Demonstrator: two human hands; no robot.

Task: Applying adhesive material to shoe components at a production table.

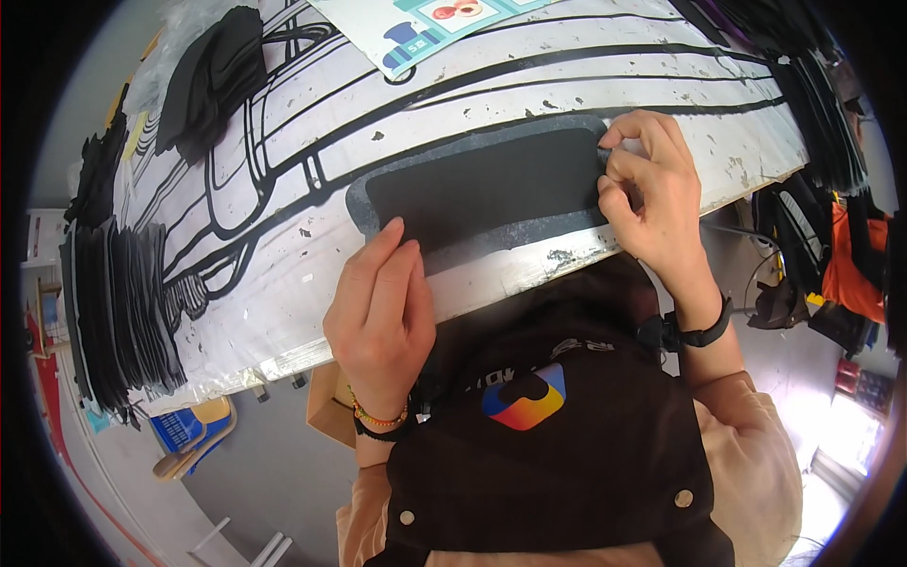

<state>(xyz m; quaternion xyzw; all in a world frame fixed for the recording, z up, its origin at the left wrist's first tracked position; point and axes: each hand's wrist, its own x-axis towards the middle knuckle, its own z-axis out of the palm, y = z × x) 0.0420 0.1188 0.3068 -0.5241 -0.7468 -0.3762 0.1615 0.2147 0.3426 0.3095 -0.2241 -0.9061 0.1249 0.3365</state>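
Note:
A flat black fabric panel [491, 184] lies over a slightly larger dark grey piece with rounded corners [360, 200], whose speckled rim shows around it. Both are at the near edge of the worktable. My left hand [383, 317] has its fingers together at the panel's near left corner; its thumb is mostly hidden. At the panel's right end, my right hand [654, 184] pinches the edge between thumb and curled fingers.
The white table [453, 104] bears black painted lines and chipped spots. Stacks of dark fabric pieces stand at its left end [123, 312] and right end [824, 118]. Folded black cloth [215, 80] lies far left, near a printed sheet [416, 33]. A cardboard box [331, 406] sits below.

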